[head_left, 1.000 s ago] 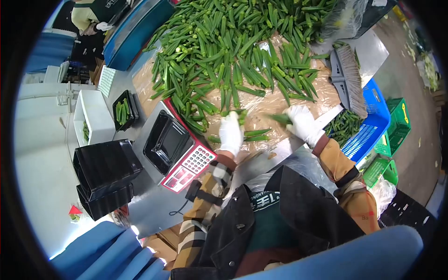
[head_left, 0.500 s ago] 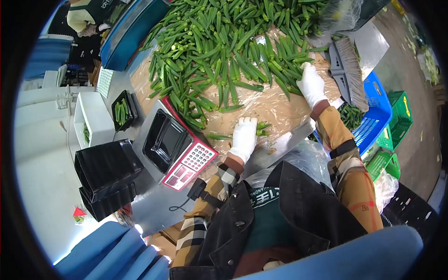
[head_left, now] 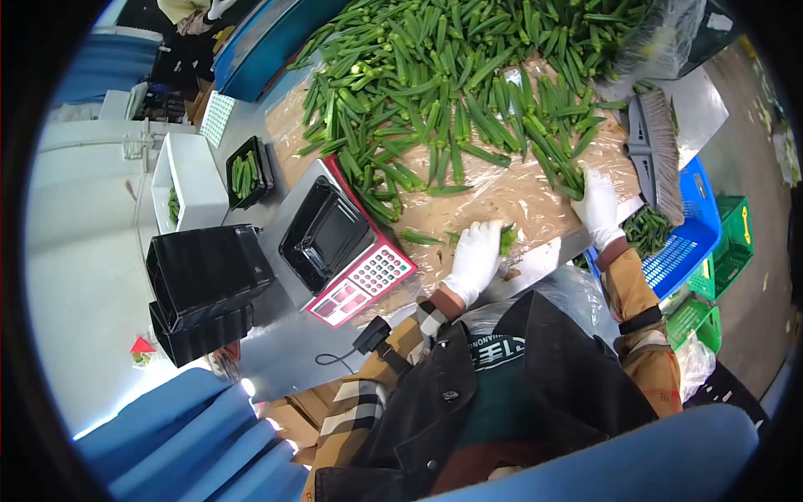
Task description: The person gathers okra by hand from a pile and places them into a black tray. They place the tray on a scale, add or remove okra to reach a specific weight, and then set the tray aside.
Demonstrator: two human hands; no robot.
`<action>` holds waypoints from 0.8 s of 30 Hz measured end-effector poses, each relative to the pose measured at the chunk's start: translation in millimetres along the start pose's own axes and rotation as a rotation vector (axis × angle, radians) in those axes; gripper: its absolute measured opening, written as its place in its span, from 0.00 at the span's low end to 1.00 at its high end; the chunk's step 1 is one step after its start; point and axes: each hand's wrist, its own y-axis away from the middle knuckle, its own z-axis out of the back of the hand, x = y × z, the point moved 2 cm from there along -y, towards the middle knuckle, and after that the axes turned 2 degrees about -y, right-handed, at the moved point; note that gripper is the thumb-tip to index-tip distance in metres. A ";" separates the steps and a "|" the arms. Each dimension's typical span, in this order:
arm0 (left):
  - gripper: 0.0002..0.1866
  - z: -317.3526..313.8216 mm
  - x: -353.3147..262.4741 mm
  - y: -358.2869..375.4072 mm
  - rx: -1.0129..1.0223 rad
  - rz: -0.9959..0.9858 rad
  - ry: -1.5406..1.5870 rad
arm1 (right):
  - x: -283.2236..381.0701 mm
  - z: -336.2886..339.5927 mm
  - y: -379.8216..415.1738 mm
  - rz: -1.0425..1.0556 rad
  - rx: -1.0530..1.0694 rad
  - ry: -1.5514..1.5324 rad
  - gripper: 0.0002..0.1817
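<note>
A large heap of green okra (head_left: 468, 71) covers the far part of a brown, plastic-covered work surface (head_left: 535, 219). My left hand (head_left: 475, 261), in a white glove, is closed at the near edge, with short okra pieces (head_left: 508, 241) showing beside its fingers. One loose okra pod (head_left: 420, 238) lies to its left. Also white-gloved, my right hand (head_left: 597, 207) has its fingers closed at the lower end of okra pods (head_left: 570, 189) on the heap's right edge. The fingertips are partly hidden.
To the left, a red-edged scale (head_left: 361, 283) carries a black tray (head_left: 324, 234). Stacked black trays (head_left: 209, 280), a tray of okra (head_left: 245, 174) and a white box (head_left: 191, 182) stand beyond. At right are a grey brush (head_left: 657, 151) and a blue crate (head_left: 698, 213).
The view has shifted, moving the scene rightward. My right hand has come nearer my body along the heap's edge. My left hand has moved right onto the small okra pieces.
</note>
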 end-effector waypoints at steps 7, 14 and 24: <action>0.04 46.8 86.3 5.4 0.152 0.130 -0.490 | 0.9 41.7 -3.0 -0.247 0.202 -0.170 0.33; 0.06 28.5 96.7 4.3 0.274 0.053 -0.571 | 13.6 41.6 -22.5 -0.231 0.010 -0.522 0.31; 0.06 17.2 74.6 -61.6 -0.044 0.155 -0.382 | 69.9 -26.0 -86.8 0.041 -0.137 -0.049 0.26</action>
